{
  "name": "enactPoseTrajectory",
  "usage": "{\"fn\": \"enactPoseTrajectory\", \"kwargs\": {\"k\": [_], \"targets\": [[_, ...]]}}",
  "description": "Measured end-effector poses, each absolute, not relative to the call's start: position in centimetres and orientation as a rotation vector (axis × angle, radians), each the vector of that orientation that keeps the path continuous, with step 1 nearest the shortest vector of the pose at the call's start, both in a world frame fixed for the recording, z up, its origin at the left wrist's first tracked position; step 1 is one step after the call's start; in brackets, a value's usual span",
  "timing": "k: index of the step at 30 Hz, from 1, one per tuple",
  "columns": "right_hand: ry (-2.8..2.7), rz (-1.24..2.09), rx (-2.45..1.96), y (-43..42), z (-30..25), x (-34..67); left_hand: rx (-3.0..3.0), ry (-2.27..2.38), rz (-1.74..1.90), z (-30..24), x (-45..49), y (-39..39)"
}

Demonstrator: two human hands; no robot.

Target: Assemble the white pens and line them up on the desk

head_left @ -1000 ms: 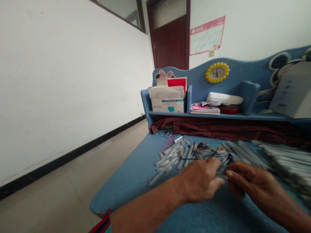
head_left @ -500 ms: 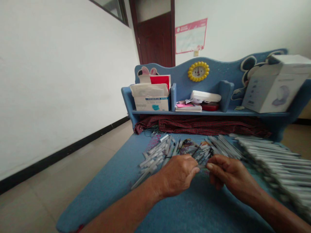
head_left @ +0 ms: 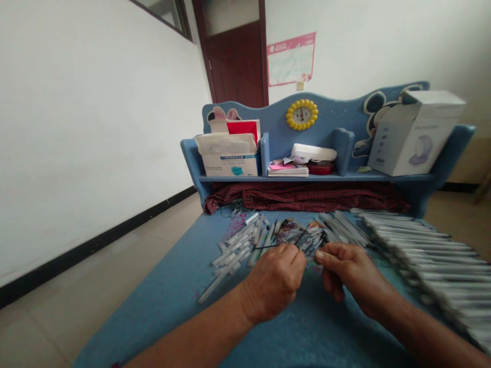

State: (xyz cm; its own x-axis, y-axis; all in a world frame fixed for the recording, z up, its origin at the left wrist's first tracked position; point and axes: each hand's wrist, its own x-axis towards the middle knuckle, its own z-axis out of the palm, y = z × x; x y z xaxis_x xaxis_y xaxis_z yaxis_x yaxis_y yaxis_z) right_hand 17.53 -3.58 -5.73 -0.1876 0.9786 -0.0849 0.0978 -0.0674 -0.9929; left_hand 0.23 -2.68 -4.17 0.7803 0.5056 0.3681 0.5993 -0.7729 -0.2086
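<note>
My left hand (head_left: 274, 278) and my right hand (head_left: 347, 271) meet over the blue desk (head_left: 180, 286), fingertips almost touching. Both are closed in a pinch on a thin pen part (head_left: 310, 259) held between them; most of it is hidden by the fingers. Just beyond the hands lies a loose heap of clear pen barrels (head_left: 241, 243) and dark thin refills (head_left: 307, 237). To the right runs a long stack of finished pens (head_left: 418, 245).
A blue shelf (head_left: 307, 178) at the back carries a mask box (head_left: 229, 163), papers (head_left: 287, 168), a red tin and a white carton (head_left: 416, 133). A checked red cloth (head_left: 307, 197) lies under it. A yellow clock (head_left: 302, 114) is above. Floor lies to the left.
The view has swung right, so desk and shelf sit further left and the white carton shows fully. Both hands stay pinched together on the pen part.
</note>
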Motion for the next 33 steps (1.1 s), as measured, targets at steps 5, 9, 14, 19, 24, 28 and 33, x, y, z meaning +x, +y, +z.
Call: {"fn": "enactPoseTrajectory", "kwargs": {"k": [5, 9, 14, 19, 24, 28, 33], "targets": [[-1.400, 1.363, -1.242, -3.4, -5.9, 17.5, -2.692, -0.925, -0.435, -4.3, 0.4, -2.6], [-1.503, 1.191, -1.231, -3.2, -5.7, 17.6, -2.842, -1.136, -0.533, -3.7, 0.3, -2.4], [-1.599, 1.040, -1.188, -3.1, -5.7, 18.0, -2.924, -1.156, -0.515, -3.0, -0.1, -2.2], [-1.564, 1.118, -1.227, -3.0, -5.9, 18.1, -2.854, -1.057, -0.492, -3.5, -0.2, -2.1], [-1.483, 1.188, -1.226, -3.1, -6.0, 17.7, -2.757, -0.982, -0.489, -4.2, 0.0, -2.2], [-1.404, 1.217, -1.232, -3.2, -6.1, 17.5, -2.677, -0.909, -0.455, -4.6, 0.1, -2.3], [-1.342, 1.259, -1.239, -3.1, -6.3, 17.2, -2.614, -0.859, -0.440, -4.9, 0.2, -2.4]]}}
